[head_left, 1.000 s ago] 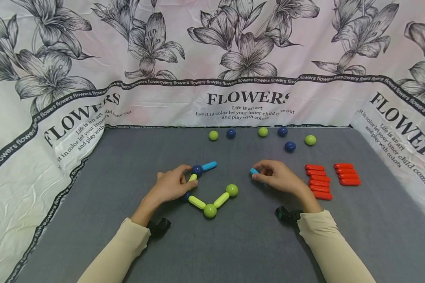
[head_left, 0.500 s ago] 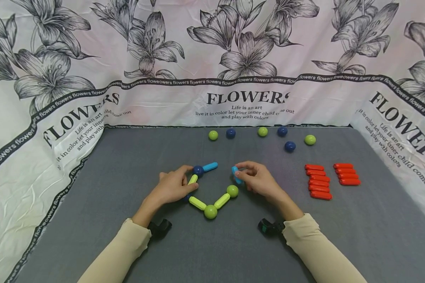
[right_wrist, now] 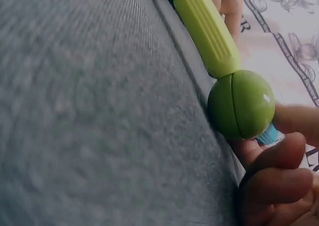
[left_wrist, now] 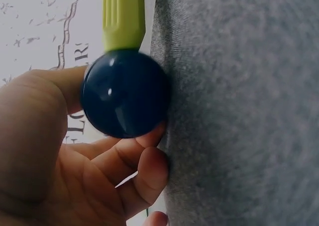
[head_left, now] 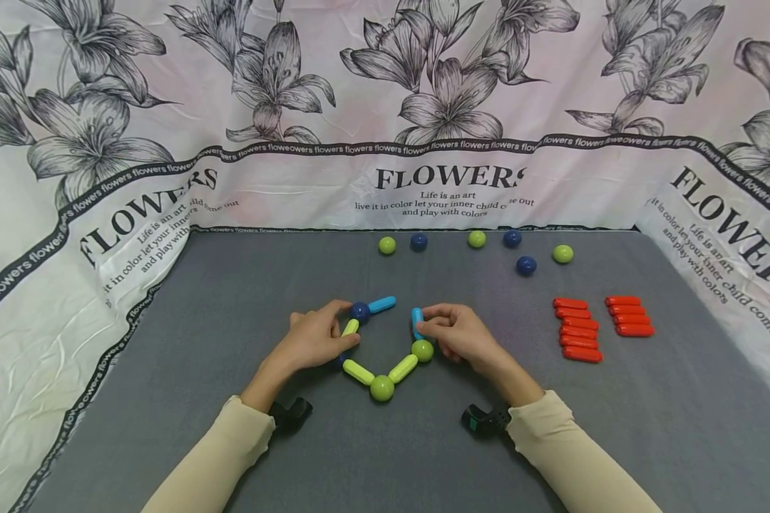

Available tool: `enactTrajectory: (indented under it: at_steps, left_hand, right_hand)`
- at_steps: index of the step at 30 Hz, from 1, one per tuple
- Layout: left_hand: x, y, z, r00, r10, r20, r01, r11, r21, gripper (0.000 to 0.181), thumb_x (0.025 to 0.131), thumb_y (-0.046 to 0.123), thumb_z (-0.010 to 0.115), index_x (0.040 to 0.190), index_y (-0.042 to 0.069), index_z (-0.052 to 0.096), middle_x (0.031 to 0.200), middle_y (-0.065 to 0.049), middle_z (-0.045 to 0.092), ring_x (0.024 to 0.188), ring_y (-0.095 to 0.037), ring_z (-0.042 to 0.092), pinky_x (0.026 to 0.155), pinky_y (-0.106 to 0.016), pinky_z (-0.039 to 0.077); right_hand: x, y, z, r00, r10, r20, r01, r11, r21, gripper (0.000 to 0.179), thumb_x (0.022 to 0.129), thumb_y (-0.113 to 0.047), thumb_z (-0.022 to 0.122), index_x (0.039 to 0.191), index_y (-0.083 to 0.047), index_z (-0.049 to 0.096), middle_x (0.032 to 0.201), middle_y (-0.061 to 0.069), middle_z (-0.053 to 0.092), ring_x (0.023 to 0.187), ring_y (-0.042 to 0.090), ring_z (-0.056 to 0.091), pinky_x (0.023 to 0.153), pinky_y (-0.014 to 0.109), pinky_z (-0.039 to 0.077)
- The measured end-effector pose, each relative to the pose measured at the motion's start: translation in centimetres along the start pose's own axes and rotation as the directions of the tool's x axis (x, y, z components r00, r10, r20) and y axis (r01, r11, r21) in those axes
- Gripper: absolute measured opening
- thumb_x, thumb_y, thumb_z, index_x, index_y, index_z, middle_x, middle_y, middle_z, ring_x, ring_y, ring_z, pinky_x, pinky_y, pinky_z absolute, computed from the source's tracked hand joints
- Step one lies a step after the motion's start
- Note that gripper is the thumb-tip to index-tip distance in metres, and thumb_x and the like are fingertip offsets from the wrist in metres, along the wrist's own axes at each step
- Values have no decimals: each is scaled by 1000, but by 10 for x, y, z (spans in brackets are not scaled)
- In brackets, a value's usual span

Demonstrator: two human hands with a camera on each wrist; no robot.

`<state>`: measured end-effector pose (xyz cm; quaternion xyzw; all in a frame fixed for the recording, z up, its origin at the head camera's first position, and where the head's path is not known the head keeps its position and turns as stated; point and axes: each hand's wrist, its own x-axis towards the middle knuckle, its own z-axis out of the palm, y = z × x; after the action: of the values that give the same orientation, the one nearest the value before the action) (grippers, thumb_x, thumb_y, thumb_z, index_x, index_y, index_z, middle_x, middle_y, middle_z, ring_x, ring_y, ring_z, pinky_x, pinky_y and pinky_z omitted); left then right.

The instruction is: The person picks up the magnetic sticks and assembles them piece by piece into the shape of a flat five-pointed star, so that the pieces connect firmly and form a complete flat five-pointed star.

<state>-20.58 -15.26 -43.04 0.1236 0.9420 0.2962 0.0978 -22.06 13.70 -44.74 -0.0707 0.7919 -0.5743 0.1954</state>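
My right hand (head_left: 465, 333) pinches a light blue rod (head_left: 416, 322), its lower end right at a green ball (head_left: 423, 350). From there a chain of magnetic sticks and balls runs through a yellow-green rod (head_left: 403, 368), another green ball (head_left: 381, 388) and a second yellow-green rod (head_left: 358, 372). My left hand (head_left: 314, 338) grips the chain's left side, around an upright yellow-green rod (head_left: 351, 327) between two dark blue balls. The lower dark blue ball (left_wrist: 125, 93) is mostly hidden in the head view. From the upper dark blue ball (head_left: 360, 311) a second light blue rod (head_left: 382, 304) points right.
Two stacks of red rods (head_left: 579, 329) lie on the right of the grey table (head_left: 385, 463). Along the back edge sit loose green balls (head_left: 562, 254) and dark blue balls (head_left: 526, 266). A flower-print cloth (head_left: 282, 185) hangs behind and at both sides.
My right hand has moved left with the light blue rod, turned it more upright and brought it down to the right-hand green ball. My left hand stays almost still.
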Motion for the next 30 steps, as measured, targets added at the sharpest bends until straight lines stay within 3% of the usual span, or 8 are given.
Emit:
enactTrajectory:
  at_steps: [3, 5, 8, 11, 14, 19, 24, 30]
  left_hand:
    - [-1, 0, -1, 1000, -4, 26, 4, 1000, 11, 65, 96, 36, 70, 150, 11, 46, 65, 5, 59, 59, -13, 52, 90, -47, 26]
    - [-1, 0, -1, 999, -2, 37, 1, 1000, 21, 66, 96, 39, 69, 150, 11, 46, 64, 5, 58, 58, -13, 52, 89, -47, 27]
    - [-1, -2, -1, 1000, 0, 30, -1, 1000, 28, 63, 96, 44, 67, 147, 11, 50, 65, 5, 58, 59, -13, 52, 88, -46, 28]
    - [0, -3, 1, 1000, -7, -7, 8, 1000, 22, 57, 95, 46, 69, 139, 12, 58, 71, 4, 59, 63, -12, 52, 85, -44, 28]
    - [2, -4, 2, 999, -20, -48, 20, 1000, 14, 51, 92, 47, 71, 130, 13, 64, 80, 2, 59, 70, -13, 52, 80, -41, 25]
    - [4, -3, 6, 996, -27, -86, 30, 999, 29, 46, 90, 49, 74, 119, 15, 67, 85, 1, 59, 74, -14, 52, 78, -40, 23]
    - [4, -2, 12, 994, 5, -114, 3, 998, 70, 47, 90, 47, 75, 125, 17, 68, 96, 0, 65, 81, -14, 56, 77, -40, 26]
    - [2, -1, 19, 983, 34, -179, -23, 998, 64, 41, 91, 41, 74, 126, 21, 71, 104, -1, 68, 84, -14, 56, 76, -39, 27]
  right_hand:
    - [-1, 0, 0, 997, -80, 23, 82, 991, -101, 45, 97, -28, 70, 136, -7, 62, 87, 4, 68, 50, 10, 46, 46, 27, 40]
    - [-1, 1, -2, 984, -177, 34, 181, 961, -210, 49, 95, -29, 73, 137, -6, 61, 104, 9, 70, 57, 11, 51, 50, 28, 45]
    - [-2, 3, -6, 944, -323, 71, 324, 856, -402, 59, 90, -33, 78, 140, -7, 60, 118, 9, 68, 77, 14, 57, 70, 31, 50]
    - [-2, 5, -10, 908, -392, 148, 409, 753, -516, 70, 83, -40, 83, 143, -13, 59, 124, 5, 65, 99, 18, 54, 88, 37, 41]
    - [-2, 5, -11, 896, -390, 211, 439, 716, -543, 79, 78, -48, 86, 144, -17, 58, 125, 1, 63, 111, 20, 50, 93, 41, 33]
    - [-2, 4, -8, 907, -372, 197, 414, 708, -571, 71, 79, -51, 84, 138, -16, 63, 112, -3, 63, 105, 17, 48, 89, 39, 28]
    - [-1, 6, 3, 918, -373, 137, 381, 727, -571, 50, 86, -46, 79, 127, -18, 70, 94, -10, 61, 86, 13, 44, 81, 36, 24]
    - [0, 8, 17, 912, -410, 16, 348, 753, -558, 42, 85, -41, 80, 120, -19, 74, 86, -10, 61, 79, 10, 42, 79, 36, 22]
